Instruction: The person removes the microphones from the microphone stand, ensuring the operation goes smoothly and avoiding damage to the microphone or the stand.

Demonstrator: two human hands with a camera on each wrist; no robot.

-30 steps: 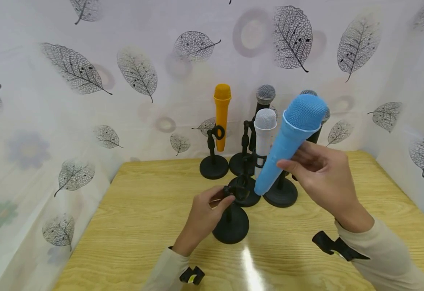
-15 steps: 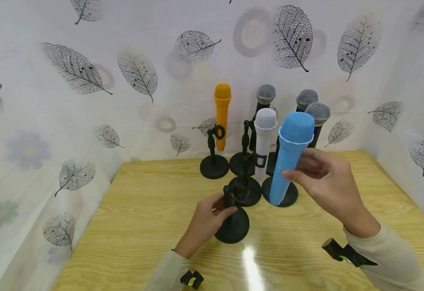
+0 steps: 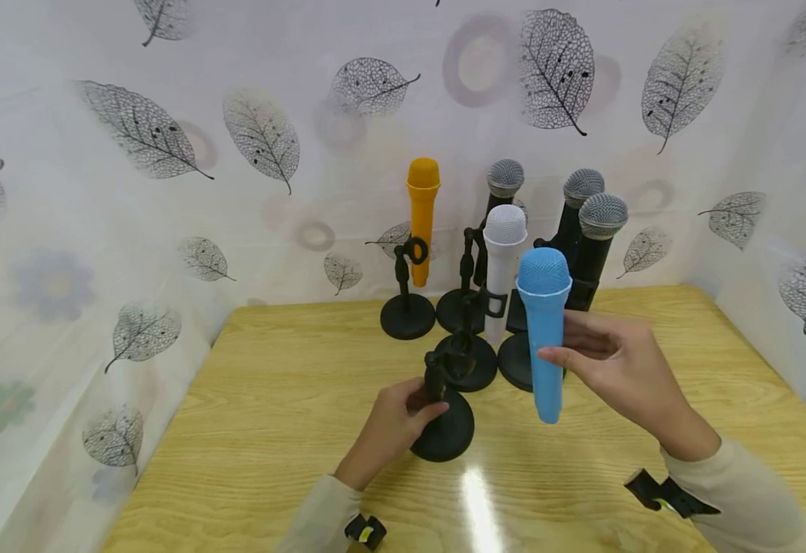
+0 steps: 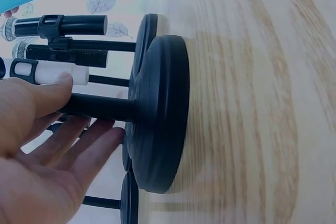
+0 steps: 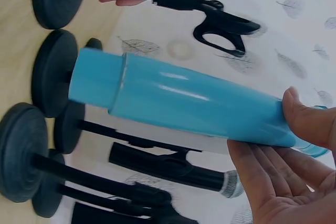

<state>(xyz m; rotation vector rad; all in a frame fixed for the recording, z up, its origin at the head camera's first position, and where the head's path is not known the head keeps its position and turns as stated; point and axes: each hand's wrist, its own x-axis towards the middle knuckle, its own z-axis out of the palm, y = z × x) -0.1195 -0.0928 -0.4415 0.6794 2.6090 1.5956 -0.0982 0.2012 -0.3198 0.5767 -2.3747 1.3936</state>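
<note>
My right hand [image 3: 617, 372] holds a light blue microphone [image 3: 544, 319] between thumb and fingers, head up and tail end down, in the air over the table. My left hand [image 3: 394, 426] grips the post of a black microphone stand [image 3: 447, 430] nearest me, thumb on one side and fingers on the other. That stand's round base [image 4: 160, 114] sits on the table in the left wrist view. Its open ring clip [image 5: 220, 35] shows in the right wrist view, with nothing in it. The blue microphone is to the right of this stand, apart from it.
Behind stand several more black stands, close together. A white microphone [image 3: 505, 250] is in the middle one's clip. An orange microphone [image 3: 422, 215] is upright by the back-left stand's ring. Black microphones with silver heads [image 3: 603, 215] are at the back right, before a leaf-print backdrop [image 3: 272, 46].
My right hand has brought the blue microphone lower and nearer me, turning it from a lean to nearly upright. My left hand has slid slightly down the stand's post.
</note>
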